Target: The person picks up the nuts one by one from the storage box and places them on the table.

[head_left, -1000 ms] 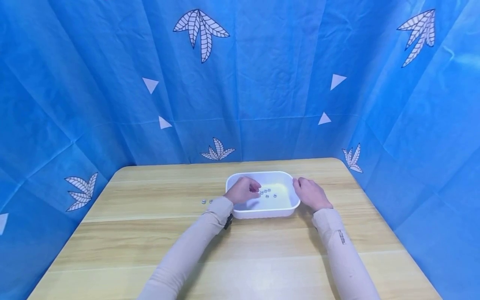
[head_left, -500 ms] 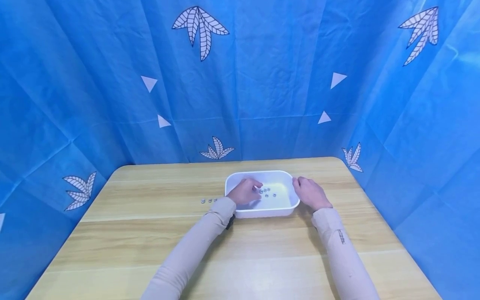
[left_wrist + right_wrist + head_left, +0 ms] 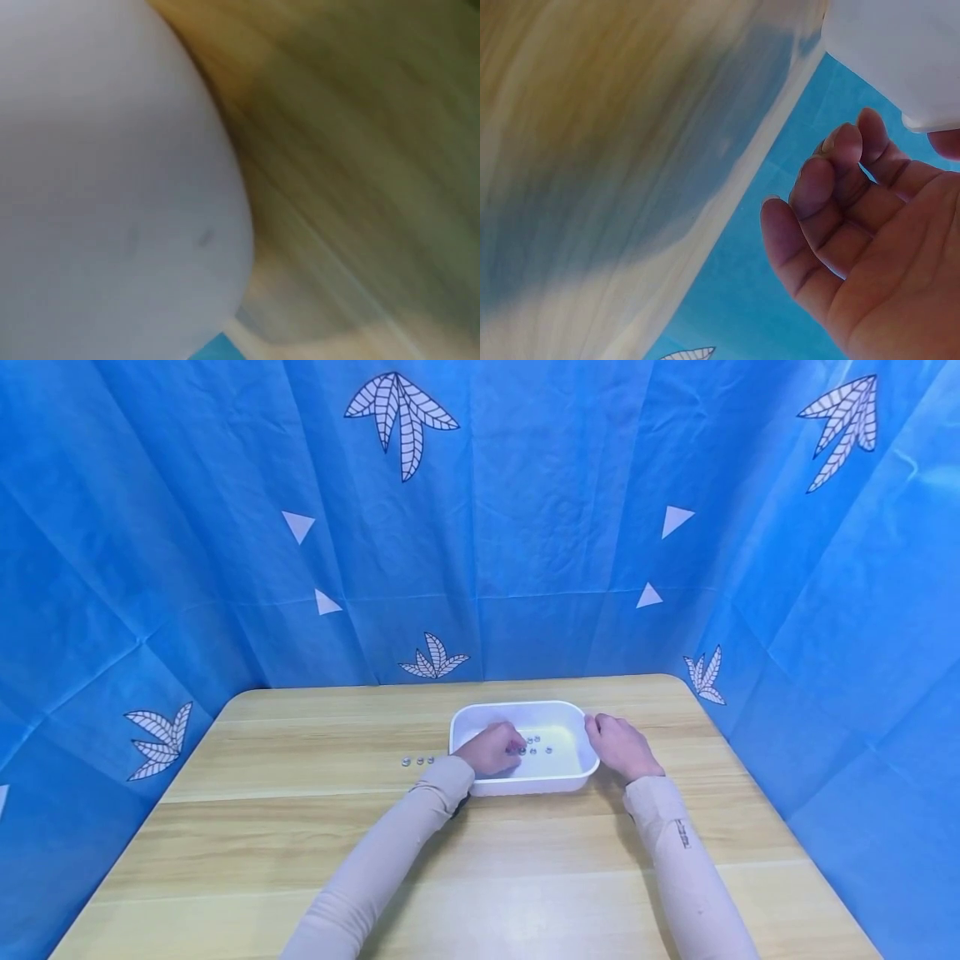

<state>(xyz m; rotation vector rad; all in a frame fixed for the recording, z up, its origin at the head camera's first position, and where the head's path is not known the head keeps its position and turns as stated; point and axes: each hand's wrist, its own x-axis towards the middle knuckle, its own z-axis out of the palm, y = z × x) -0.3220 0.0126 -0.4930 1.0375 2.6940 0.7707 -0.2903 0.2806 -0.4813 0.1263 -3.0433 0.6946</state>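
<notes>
In the head view, the left hand [image 3: 491, 748] reaches over the left rim into a white tray [image 3: 525, 787]. Its fingers are bent down, with thumb and fingertips around a small shiny piece [image 3: 522, 751]; part of the grip is hidden. Several similar pieces, one of them at the right [image 3: 549, 750], lie on the tray floor. The right hand [image 3: 621, 748] holds the tray's right rim. Seen by the right wrist camera, that hand [image 3: 870, 217] has loosely curled fingers below the tray's edge [image 3: 907, 67]. A sleeve fills much of the left wrist view, which shows no fingers.
On the wooden table [image 3: 300, 827], small shiny pieces [image 3: 420, 762] lie in a row left of the tray, beside the left cuff. Blue curtain [image 3: 555, 527] with white leaf and triangle prints hangs behind the table and along both sides.
The left hand's fingers and thumb have closed in around a small piece, which has shifted slightly toward the near side of the tray. The right hand and tray have hardly moved.
</notes>
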